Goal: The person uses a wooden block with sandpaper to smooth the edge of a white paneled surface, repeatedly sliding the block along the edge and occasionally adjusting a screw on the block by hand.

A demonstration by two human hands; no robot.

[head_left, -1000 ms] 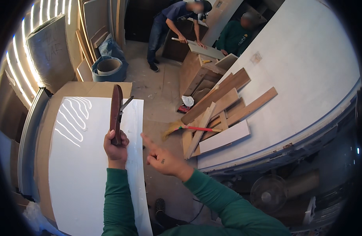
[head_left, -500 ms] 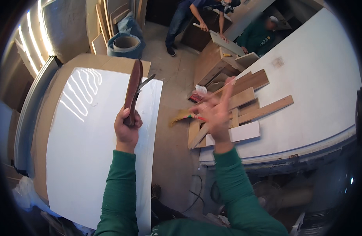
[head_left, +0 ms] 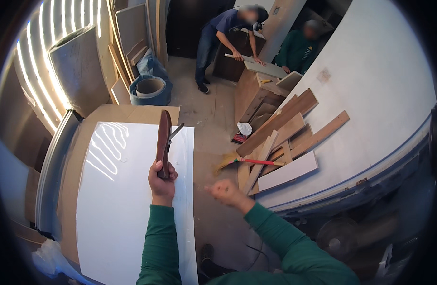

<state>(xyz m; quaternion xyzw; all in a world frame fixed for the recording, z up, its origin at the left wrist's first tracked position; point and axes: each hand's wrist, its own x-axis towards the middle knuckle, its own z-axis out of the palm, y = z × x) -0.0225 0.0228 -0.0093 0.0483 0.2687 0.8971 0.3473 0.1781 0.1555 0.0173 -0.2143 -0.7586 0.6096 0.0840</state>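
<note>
In my left hand (head_left: 162, 183) a reddish-brown wooden hand plane (head_left: 164, 142) stands upright, gripped at its lower end. Its dark blade (head_left: 176, 133) juts out to the right. Both are above a glossy white panel (head_left: 133, 213). My right hand (head_left: 228, 194), slightly blurred, hovers over the gap between the panel and the right-hand table. Its fingers are curled in, one digit points left, and nothing shows in it. Just beyond it lies a brush with a red handle (head_left: 259, 162) and yellow bristles.
Wooden boards (head_left: 294, 130) lie piled along the edge of a white table (head_left: 370, 95). Cardboard (head_left: 133, 113) lies under the panel. A blue tub (head_left: 152, 92) stands at the back left. Two people work at a wooden cabinet (head_left: 256, 92) at the far side. A fan (head_left: 337, 237) is at lower right.
My right hand has swung down and left from over the boards, its spread fingers now curled. The left hand still holds the hand plane upright. The view has tilted up, showing more background.
</note>
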